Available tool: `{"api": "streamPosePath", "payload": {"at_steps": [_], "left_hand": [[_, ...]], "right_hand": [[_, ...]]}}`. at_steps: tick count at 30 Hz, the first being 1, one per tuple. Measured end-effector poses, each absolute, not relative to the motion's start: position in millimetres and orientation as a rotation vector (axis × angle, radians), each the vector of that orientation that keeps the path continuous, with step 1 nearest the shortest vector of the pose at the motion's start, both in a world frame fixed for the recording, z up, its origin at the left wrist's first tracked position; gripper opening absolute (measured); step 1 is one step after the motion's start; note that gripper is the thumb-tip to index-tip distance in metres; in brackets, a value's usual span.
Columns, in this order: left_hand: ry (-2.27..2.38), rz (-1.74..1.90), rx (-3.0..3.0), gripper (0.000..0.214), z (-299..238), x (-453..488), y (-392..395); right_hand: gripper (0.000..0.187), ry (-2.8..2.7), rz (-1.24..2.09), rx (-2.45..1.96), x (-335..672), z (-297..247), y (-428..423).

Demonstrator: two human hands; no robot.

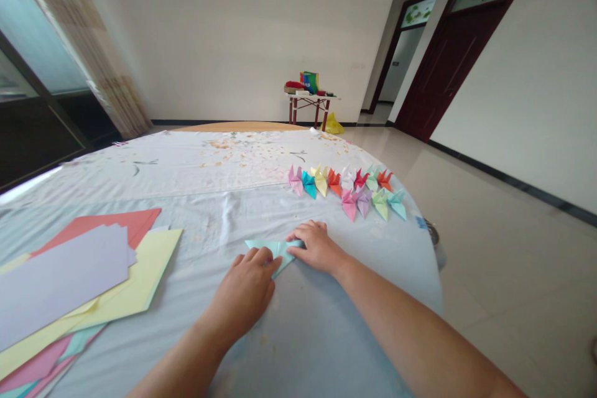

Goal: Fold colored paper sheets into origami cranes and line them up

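A pale teal folded paper (270, 247) lies flat on the cloth-covered round table (224, 199) in front of me. My left hand (247, 289) presses on its near edge with curled fingers. My right hand (317, 247) rests on the paper's right end, fingers bent and pressing it down. Part of the paper is hidden under both hands.
Several folded paper cranes (347, 189) in many colours stand in two rows at the right of the table. A stack of coloured paper sheets (74, 286) lies at the left. The table's edge curves close on the right. A small red table (310, 102) stands by the far wall.
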State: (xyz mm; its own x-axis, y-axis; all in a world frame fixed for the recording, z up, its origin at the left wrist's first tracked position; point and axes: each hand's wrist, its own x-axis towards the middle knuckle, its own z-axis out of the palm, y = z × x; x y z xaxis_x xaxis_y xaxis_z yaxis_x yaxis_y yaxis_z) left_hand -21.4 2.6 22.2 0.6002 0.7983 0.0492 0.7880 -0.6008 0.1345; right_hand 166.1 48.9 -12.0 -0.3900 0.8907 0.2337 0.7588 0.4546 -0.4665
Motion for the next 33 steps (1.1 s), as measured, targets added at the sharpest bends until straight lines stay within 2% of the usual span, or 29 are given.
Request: {"api": "streamPosePath", "payload": {"at_steps": [10,17,33], "left_hand": [[1.338,0.408,2.545,0.029,4.4,-25.8,18.0],[1.351,0.471,2.499,0.028,1.9,-26.6,18.2],[1.423,0.529,2.495,0.028,-4.2,-23.6,19.4]], "right_hand": [[0.026,-2.184,0.337,-1.506,170.9,-14.7,47.9],[0.042,-2.109,0.344,-1.656,176.8,-12.9,48.1],[0.045,-2.102,0.34,-1.71,177.0,-14.3,49.9]]}}
